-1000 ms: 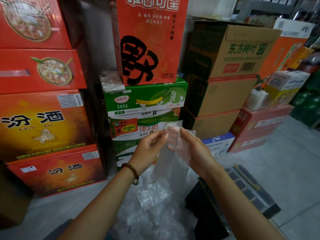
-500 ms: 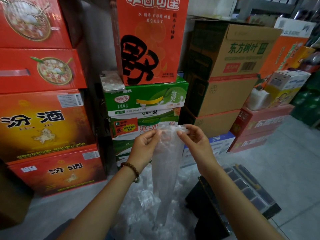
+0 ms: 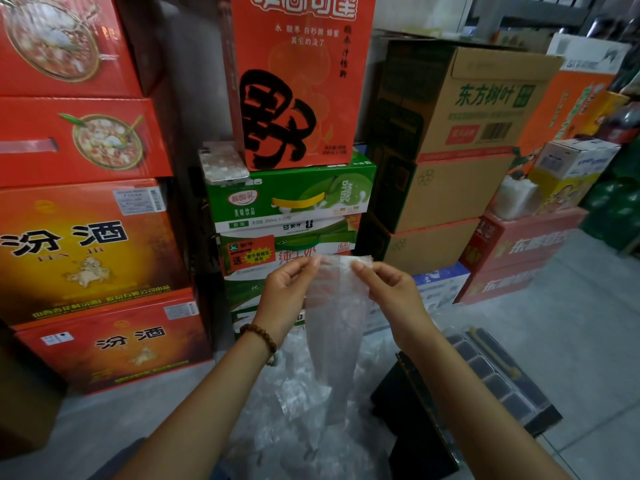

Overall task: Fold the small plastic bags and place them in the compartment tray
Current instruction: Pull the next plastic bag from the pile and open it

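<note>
Left hand: your left hand (image 3: 287,292) is raised in front of the stacked cartons. Its thumb and curled fingers pinch the top left corner of a long, thin, clear plastic bag (image 3: 334,341).
Right hand: your right hand (image 3: 391,289) pinches the top right edge of the same bag between thumb and forefinger, with the other fingers loosely curled.
Held bag: it hangs straight down between your hands, its top edge stretched from one pinch to the other. Its narrower lower end reaches the heap below.
Heap: crumpled clear plastic bags (image 3: 287,393) lie on the grey floor (image 3: 571,323) under your forearms.
Tray: the black rectangular compartment tray (image 3: 502,382) sits low on your right, past your right forearm and apart from the held bag. You cannot tell what its dark cells contain.
Wrist: a brown wooden bead bracelet (image 3: 261,336) circles your left wrist.
Behind: a phone in a pale patterned case (image 3: 223,162) lies on the green milk-drink carton (image 3: 291,195).
</note>
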A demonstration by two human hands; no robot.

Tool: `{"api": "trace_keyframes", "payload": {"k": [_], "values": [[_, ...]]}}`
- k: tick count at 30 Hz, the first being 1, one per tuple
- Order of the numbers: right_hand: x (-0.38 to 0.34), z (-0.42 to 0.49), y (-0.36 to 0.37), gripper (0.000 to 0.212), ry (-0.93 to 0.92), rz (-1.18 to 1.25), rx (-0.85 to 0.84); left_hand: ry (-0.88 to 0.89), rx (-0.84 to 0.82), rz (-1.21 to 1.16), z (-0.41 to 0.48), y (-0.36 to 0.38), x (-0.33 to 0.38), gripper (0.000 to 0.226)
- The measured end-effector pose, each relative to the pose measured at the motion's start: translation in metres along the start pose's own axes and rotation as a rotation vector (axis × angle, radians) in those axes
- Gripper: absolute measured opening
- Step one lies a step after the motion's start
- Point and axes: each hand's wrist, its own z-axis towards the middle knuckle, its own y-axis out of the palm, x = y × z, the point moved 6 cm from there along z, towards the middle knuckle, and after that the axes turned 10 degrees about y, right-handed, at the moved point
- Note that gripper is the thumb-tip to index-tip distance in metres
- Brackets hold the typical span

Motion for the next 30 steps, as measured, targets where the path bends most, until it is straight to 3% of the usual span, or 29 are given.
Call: {"api": "trace_keyframes", "payload": {"k": [8, 14, 19, 24, 30], "values": [[0.001, 0.002, -0.003, 0.019, 0.051, 0.076, 0.021, -0.061, -0.136, 0.045, -0.003, 0.008, -0.007, 0.017], [0.005, 0.001, 0.001, 0.021, 0.117, 0.077, -0.021, -0.063, -0.144, 0.079, -0.004, 0.009, -0.011, 0.013], [0.004, 0.004, -0.007, 0.024, 0.127, 0.196, 0.042, -0.088, -0.191, 0.11, -0.007, 0.012, -0.014, 0.01], [0.009, 0.006, -0.007, 0.042, 0.177, 0.13, 0.008, -0.067, -0.175, 0.161, -0.007, 0.009, -0.017, 0.011], [0.004, 0.009, -0.017, 0.024, 0.169, 0.264, 0.073, -0.059, -0.171, 0.159, -0.007, 0.009, -0.017, 0.007]]}}
